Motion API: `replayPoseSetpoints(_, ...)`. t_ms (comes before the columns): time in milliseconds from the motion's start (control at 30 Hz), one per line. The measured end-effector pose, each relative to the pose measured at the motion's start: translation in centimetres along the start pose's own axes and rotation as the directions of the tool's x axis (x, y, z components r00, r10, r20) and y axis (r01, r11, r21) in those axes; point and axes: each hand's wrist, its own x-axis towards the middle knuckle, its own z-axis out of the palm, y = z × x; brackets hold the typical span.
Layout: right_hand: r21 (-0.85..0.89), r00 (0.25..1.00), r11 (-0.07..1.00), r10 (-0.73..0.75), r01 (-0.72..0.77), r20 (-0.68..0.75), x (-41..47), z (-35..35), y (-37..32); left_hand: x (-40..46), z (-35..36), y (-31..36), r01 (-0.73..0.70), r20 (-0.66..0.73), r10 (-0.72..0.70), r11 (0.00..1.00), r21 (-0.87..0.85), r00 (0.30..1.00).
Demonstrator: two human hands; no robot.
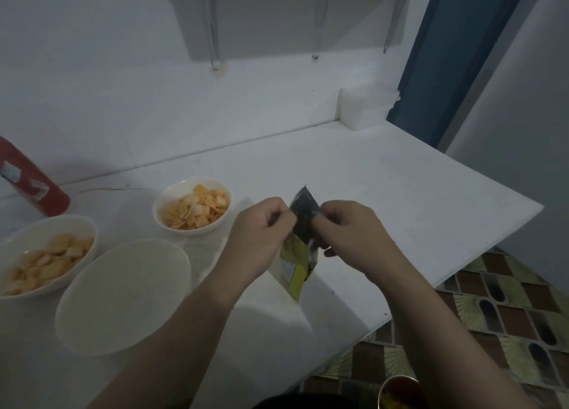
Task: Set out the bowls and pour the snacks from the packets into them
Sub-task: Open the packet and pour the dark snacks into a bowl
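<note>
A dark and yellow-green snack packet [300, 254] is held upright above the white table [400, 199]. My left hand [261, 236] pinches its top edge from the left, and my right hand [354, 230] pinches it from the right. Three white bowls stand to the left. The far bowl [192, 207] holds orange square snacks. The bowl at the left edge [46, 254] holds similar pale orange snacks. The near bowl [123, 294] has nothing in it.
A red packet [30, 180] leans against the wall at the far left. A white plastic container [366, 106] sits in the back right corner. A round metal vessel [400, 391] shows at the bottom, below the table's edge, over a patterned floor [508, 316].
</note>
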Motion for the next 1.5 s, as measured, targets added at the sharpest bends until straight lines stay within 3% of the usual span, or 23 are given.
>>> replayPoseSetpoints(100,-0.048,0.994,0.998,0.024,-0.030,-0.109,0.2,-0.7,0.4,0.0,-0.6,0.2,-0.038,-0.177,0.056,0.994,0.103,0.983)
replayPoseSetpoints(233,-0.056,0.987,0.998,0.028,-0.038,-0.158,0.1,-1.0,0.8,-0.1,-1.0,0.8,-0.035,-0.260,0.077,0.986,0.162,0.963)
replayPoseSetpoints(333,-0.078,0.982,0.997,-0.018,0.004,-0.186,0.1,-1.0,1.1,0.4,-1.0,-0.1,0.060,-0.152,-0.048,0.996,0.070,0.987)
replayPoseSetpoints(400,-0.117,0.973,0.991,-0.085,0.060,-0.217,-0.1,-1.1,1.0,0.7,-0.2,-1.1,0.210,-0.030,-0.211,0.977,-0.023,0.977)
replayPoseSetpoints(500,-0.072,0.952,0.985,-0.172,0.159,-0.252,-0.6,-1.8,0.2,0.8,1.9,-2.4,0.494,0.099,-0.484,0.856,-0.153,0.870)
replayPoseSetpoints(600,-0.016,0.938,0.973,-0.226,0.230,-0.264,-1.2,-2.5,-0.6,1.2,2.9,-3.1,0.656,0.223,-0.619,0.677,-0.334,0.753)
replayPoseSetpoints(800,0.110,0.931,0.950,-0.255,0.292,-0.261,-2.1,-2.8,-1.4,2.2,3.1,-3.2,0.575,0.248,-0.630,0.387,-0.721,0.736)
replayPoseSetpoints(967,0.126,0.958,0.960,-0.227,0.250,-0.173,-2.4,-2.5,-1.8,2.4,2.9,-3.6,0.483,0.068,-0.643,0.497,-0.721,0.763)
replayPoseSetpoints(1067,0.051,0.991,0.993,-0.112,0.109,0.068,-2.7,-3.0,-2.1,2.5,3.0,-4.0,0.462,0.016,-0.625,0.559,-0.688,0.780)
replayPoseSetpoints(1133,0.065,0.987,0.997,-0.040,0.030,0.155,-2.9,-3.2,-2.3,2.7,3.0,-4.2,0.445,-0.031,-0.626,0.588,-0.675,0.779)
replayPoseSetpoints(1300,0.080,0.990,0.996,0.025,-0.037,0.142,-2.7,-4.0,-1.9,3.0,3.0,-4.6,0.353,-0.187,-0.603,0.661,-0.663,0.776)
replayPoseSetpoints(1400,0.038,0.994,0.999,0.014,-0.018,0.107,-2.5,-3.9,-1.9,3.1,3.1,-4.6,0.309,-0.187,-0.595,0.630,-0.712,0.782)
replayPoseSetpoints(1500,0.052,0.998,0.996,-0.067,0.068,-0.019,-1.9,-4.1,-1.9,3.0,3.1,-4.8,0.290,-0.150,-0.563,0.614,-0.734,0.813)
